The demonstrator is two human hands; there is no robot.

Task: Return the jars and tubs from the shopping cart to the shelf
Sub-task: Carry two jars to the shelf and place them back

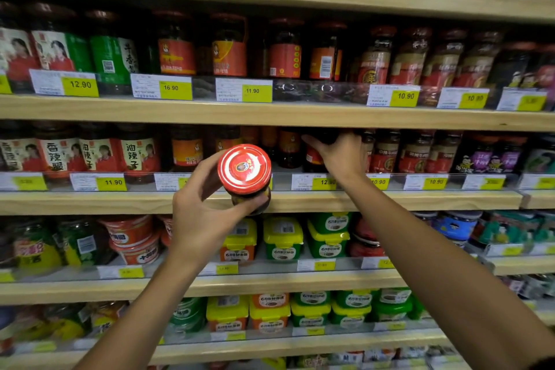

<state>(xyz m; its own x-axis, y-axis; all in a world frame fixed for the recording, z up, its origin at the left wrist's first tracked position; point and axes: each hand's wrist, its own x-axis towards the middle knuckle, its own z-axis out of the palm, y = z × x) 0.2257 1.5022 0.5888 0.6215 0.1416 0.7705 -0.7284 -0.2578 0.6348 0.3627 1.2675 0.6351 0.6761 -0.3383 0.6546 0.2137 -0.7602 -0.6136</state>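
Now my left hand (pixel 199 213) grips a red-lidded jar (pixel 244 176) tilted before the shelf edge (pixel 420 200), while my right hand (pixel 341 153) clasps a dark jar (pixel 315 156) standing on that shelf.

Light wooden shelving (pixel 270 112) is seen filling the view, with yellow price tags (pixel 258 92) fixed behind clear front rails (pixel 315 90); dim light is cast beneath each board.
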